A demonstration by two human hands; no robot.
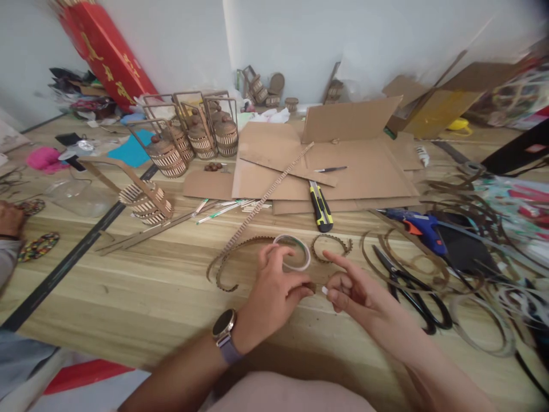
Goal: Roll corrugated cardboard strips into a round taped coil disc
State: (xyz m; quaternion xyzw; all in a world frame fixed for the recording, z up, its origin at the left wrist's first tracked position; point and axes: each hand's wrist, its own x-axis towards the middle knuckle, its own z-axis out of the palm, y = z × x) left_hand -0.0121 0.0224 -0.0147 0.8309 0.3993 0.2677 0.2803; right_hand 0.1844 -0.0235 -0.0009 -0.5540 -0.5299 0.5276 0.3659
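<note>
My left hand (274,280), with a watch on its wrist, is closed; thumb and forefinger pinch the end of a short brown strip (311,287). Its other fingers curl over the rim of a pale tape roll (307,256); whether they grip the roll or only touch it, I cannot tell. Just to the right, my right hand (354,292) pinches a small white piece (325,290) that looks like tape, its forefinger pointing out. A small gap separates the white piece from the strip. Beyond the fingertips lies a notched brown ring (317,252).
Black scissors (409,289), a blue glue gun (422,226) and coiled strips lie at right. Ahead are a yellow-black utility knife (321,209) and cardboard (369,186). Small handled baskets (148,203) stand at left. Another person's hand (11,220) rests at the far left.
</note>
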